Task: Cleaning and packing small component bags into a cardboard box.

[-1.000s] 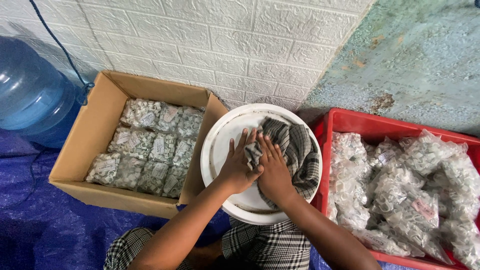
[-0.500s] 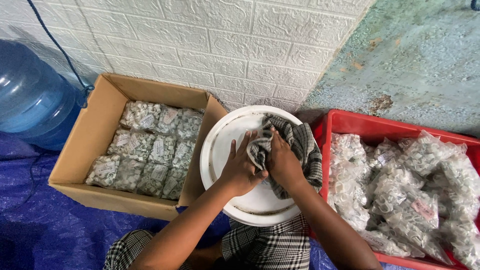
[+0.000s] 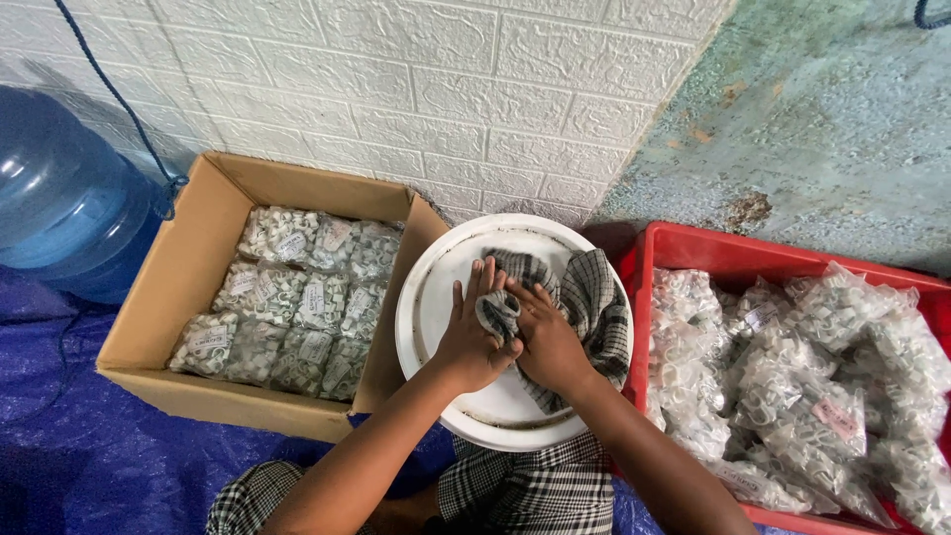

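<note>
— So what is the person doing over the white bucket (image 3: 436, 297)?

— Both hands sit at its middle. The left hand (image 3: 468, 342) lies nearly flat, fingers stretched and close together, pressing against a bunched fold of the checked cloth (image 3: 594, 297). The right hand (image 3: 547, 342) is curled over that same fold, fingers bent round it; it seems to grip the fabric, though the fingertips are hidden beneath.

— And the rest of the cloth?

— It spreads over the right half of the bucket's top and drapes toward the rim beside the red crate (image 3: 693, 248).

— Which step would that be?

— By the look of it, gathering or wringing the cloth between the palms. Any further move calls for a firm hold by the right hand while the left steadies the bundle, so it does not slide off the rim.

— What lies around?

— A cardboard box (image 3: 158, 297) of packed clear bags on the left, touching the bucket; loose bags of small white parts (image 3: 822, 396) in the crate; a blue water jug (image 3: 59, 198) by the wall.
</note>
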